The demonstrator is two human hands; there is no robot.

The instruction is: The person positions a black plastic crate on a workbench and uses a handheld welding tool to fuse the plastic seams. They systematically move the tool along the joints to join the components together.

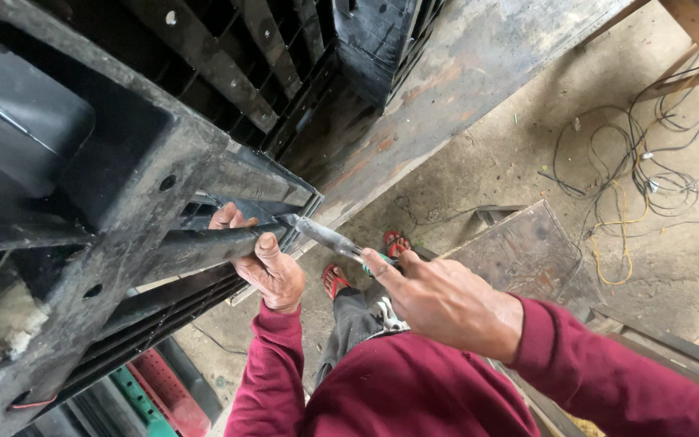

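My left hand (262, 263) grips a dark metal bar (196, 247) at the corner of a large black steel frame (123, 154) that stands at chest height. My right hand (438, 299) is closed on a thin metal tool with a green handle (329, 236). Its grey blade points left and its tip touches the frame's corner right beside my left fingers. Both sleeves are dark red.
Below are a concrete floor, my feet in red sandals (366, 259), and a rusty metal sheet (527, 251) at my right. Tangled black and yellow cables (649, 186) lie at the right. Red and green metal pieces (163, 392) lie at the bottom left.
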